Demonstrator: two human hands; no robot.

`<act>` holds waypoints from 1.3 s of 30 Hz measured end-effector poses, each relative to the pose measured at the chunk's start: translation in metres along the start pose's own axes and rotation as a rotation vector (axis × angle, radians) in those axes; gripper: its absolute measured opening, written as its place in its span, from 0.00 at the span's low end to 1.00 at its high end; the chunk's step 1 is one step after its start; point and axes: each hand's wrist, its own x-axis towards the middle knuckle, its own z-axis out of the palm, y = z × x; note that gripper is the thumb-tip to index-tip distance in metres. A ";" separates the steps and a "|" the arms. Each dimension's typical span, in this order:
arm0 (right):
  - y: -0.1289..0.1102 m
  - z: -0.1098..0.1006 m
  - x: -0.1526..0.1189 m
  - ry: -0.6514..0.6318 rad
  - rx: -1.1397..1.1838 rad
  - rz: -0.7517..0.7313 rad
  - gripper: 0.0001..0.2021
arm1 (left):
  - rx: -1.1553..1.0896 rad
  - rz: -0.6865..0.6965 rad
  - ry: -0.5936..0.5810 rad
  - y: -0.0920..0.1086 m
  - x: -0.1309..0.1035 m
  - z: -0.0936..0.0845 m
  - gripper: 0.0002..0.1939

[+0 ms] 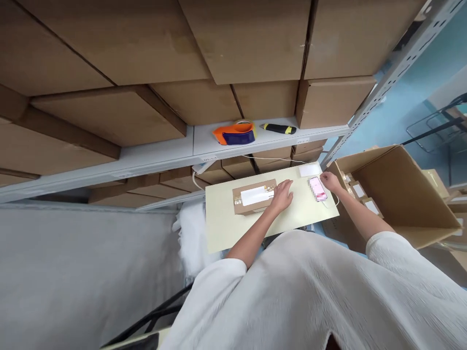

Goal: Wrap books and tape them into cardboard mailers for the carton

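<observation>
A small taped cardboard box (248,208) with a white label (254,195) on its top lies on the pale table (221,233). My left hand (281,196) rests against the right end of that box, fingers stretched out and not wrapped round it. My right hand (330,182) is at the table's right edge, just beside a smartphone (317,189) with a lit screen. Its fingers are curled together, and whatever may be between them is hidden. Behind the phone lies a white paper slip (309,169). A white cable (336,198) runs by the phone.
An orange and blue tape dispenser (235,133) and a black and yellow utility knife (278,129) lie on the shelf edge (160,156). Large cartons (251,39) fill the shelves. At right stands an open carton (404,189) holding small labelled boxes. White wrapping (193,233) hangs at left.
</observation>
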 end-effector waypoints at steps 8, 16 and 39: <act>0.030 0.020 0.069 -0.151 0.029 -0.087 0.17 | -0.110 -0.184 0.027 0.023 0.034 0.054 0.32; 0.006 0.073 0.142 -0.167 0.186 -0.185 0.07 | -0.214 -0.302 0.101 0.028 0.044 0.073 0.30; -0.003 0.081 0.175 -0.152 0.081 -0.237 0.07 | -0.344 -0.434 0.144 0.018 0.058 0.080 0.23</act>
